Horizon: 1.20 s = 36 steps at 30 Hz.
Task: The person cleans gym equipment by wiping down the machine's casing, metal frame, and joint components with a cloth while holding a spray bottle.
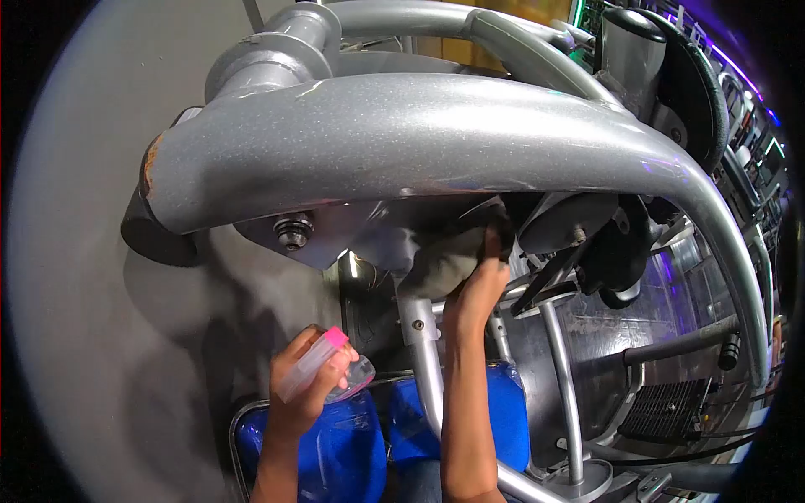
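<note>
My left hand (303,377) is closed around a clear plastic bottle (359,379) with a bright pink part at its top. It is held low, in front of a blue padded seat. My right hand (485,281) reaches up under the thick silver tube (419,134) of a gym machine. Its fingers press a greyish cloth (444,264) against the dark underside plate (369,230). Part of the cloth and the fingertips are in shadow and slightly blurred.
Two blue padded seats (457,419) lie below my arms. A silver post (417,327) stands close beside my right forearm. A bolt (293,231) sticks out beneath the tube. A grey wall (92,277) is at the left, other gym equipment (662,411) at the right.
</note>
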{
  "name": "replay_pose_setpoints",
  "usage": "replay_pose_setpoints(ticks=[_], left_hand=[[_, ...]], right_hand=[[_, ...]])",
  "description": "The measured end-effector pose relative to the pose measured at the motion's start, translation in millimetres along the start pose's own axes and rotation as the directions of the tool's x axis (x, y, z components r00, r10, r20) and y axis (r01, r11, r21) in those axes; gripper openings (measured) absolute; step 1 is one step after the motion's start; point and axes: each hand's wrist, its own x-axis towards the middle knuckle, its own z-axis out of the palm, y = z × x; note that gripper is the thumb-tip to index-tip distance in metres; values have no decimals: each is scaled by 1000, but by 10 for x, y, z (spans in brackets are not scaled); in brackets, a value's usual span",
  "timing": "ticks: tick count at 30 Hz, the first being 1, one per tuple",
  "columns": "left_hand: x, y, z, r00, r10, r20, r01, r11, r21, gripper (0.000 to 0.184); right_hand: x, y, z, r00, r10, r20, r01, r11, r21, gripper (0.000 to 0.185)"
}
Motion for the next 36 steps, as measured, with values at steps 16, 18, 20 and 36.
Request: replay_pose_setpoints(ticks=[16,18,20,36], left_hand=[[5,118,-60,999,34,-17,-32,997,66,24],[-6,132,-54,1000,23,-18,-21,995,93,27],[-1,100,-64,999,31,-40,-31,999,12,26],[-4,268,-281,998,57,-17,-56,997,61,17]], right_hand=[[-402,-375,239,983,110,150,-11,839,-544,36],[-419,-555,471,985,137,102,-60,837,-544,37],[-426,-554,614,966,-139,219,213,908,-360,43],[-748,-240,664,941,-264,210,335,799,-500,45]])
